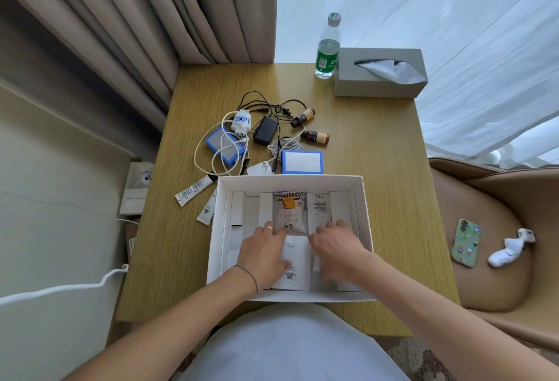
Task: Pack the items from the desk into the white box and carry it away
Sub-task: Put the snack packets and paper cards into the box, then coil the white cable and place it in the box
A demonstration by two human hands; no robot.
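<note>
White box (364,214) sits open at lower centre of frame, on the near edge of the desk (378,144), with flat packets (291,214) lying inside. Left hand (264,249) and right hand (337,247) are both in the box, fingers spread flat, pressing the packets. Just above the box: two blue-edged cases (302,162), black adapter (263,130), white charger (242,122) with tangled cables, two brown bottles (316,137). Two tubes (196,188) lie at the box's left wall. Upper right: water bottle (328,48), tissue box (378,84). Phone (465,243) on chair (499,290) at right.
</note>
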